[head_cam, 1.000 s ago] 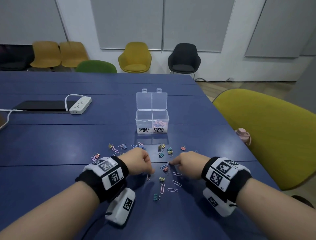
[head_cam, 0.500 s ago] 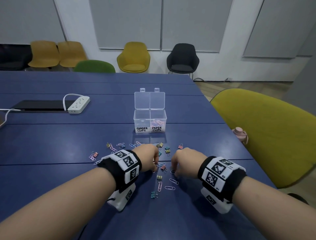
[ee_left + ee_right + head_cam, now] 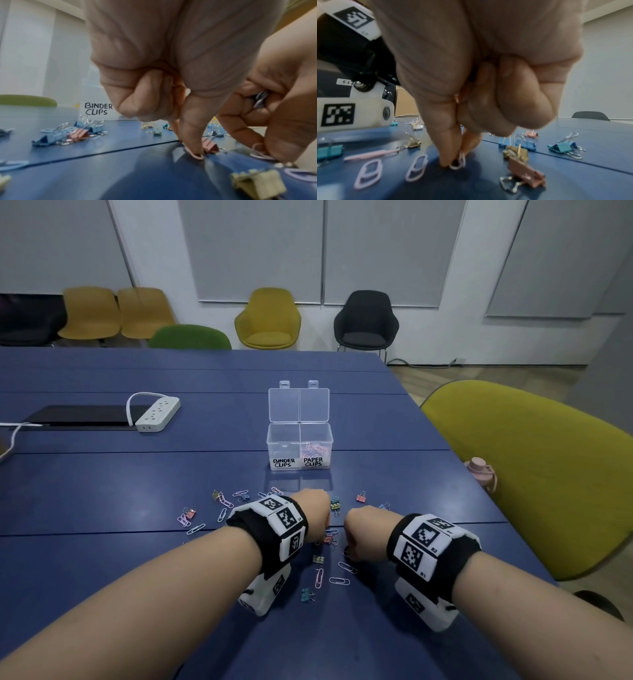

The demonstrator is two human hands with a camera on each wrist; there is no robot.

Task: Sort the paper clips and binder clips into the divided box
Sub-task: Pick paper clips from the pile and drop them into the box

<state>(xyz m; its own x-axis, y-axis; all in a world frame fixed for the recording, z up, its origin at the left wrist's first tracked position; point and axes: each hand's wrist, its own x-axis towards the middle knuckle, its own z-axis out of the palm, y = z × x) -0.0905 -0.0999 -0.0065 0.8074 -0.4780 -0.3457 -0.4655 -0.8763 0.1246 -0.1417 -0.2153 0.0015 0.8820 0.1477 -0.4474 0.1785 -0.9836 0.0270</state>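
The clear divided box [image 3: 299, 446] stands mid-table with its lids up; its right cell, labelled PAPER CLIPS, holds several paper clips [image 3: 315, 449], and the BINDER CLIPS cell looks empty. Loose paper clips [image 3: 343, 573] and small binder clips [image 3: 318, 559] lie scattered in front of it. My left hand [image 3: 190, 151] has thumb and forefinger down on the table, pinching a pink paper clip [image 3: 197, 156] beside a pink binder clip [image 3: 211, 146]. My right hand [image 3: 453, 161] pinches a pale paper clip [image 3: 459, 163] upright on the table, other fingers curled round more clips [image 3: 259, 100].
A white power strip [image 3: 157, 413] and a dark flat device [image 3: 78, 416] lie at the far left. A yellow-green chair [image 3: 534, 474] with a pink bottle [image 3: 481, 470] stands at the table's right edge. Binder clips [image 3: 563, 146] lie right of my right hand.
My left hand has slid right and a little forward; my right hand has edged left and its fingertips have come down. The two hands now work close together.
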